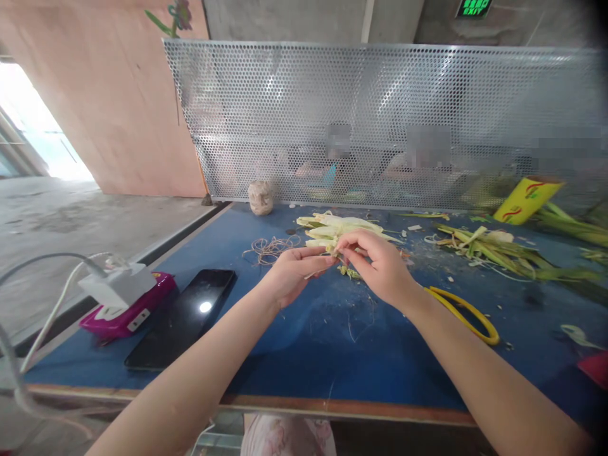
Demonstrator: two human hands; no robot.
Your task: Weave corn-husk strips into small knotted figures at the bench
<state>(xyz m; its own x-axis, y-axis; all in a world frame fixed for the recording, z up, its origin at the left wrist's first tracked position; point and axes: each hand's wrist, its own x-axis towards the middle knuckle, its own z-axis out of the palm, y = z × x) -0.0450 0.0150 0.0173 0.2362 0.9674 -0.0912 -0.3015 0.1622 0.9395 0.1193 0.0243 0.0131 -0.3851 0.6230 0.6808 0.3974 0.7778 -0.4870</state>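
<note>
My left hand [301,269] is over the middle of the blue table, thumb and fingers pinching a small pale yellow-green piece of husk [334,251]. From the right, my right hand [375,256] meets it, its fingertips closed on the same piece. Just behind the hands lie pale green corn husks [339,223], partly hidden by my right hand. Small yellow-green scraps [349,272] rest below my fingers. A loose tangle of brown twine [270,250] is left of my left hand. Near my right forearm lie yellow looped handles [468,316], partly covered by it.
A black phone [185,320] and a magenta power strip [128,310] with a white charger [116,285] lie left. A beige roll [260,197] stands near the perforated metal screen [304,120]. Green leaf strips [498,250] and a yellow container [527,199] are right. People sit beyond the screen.
</note>
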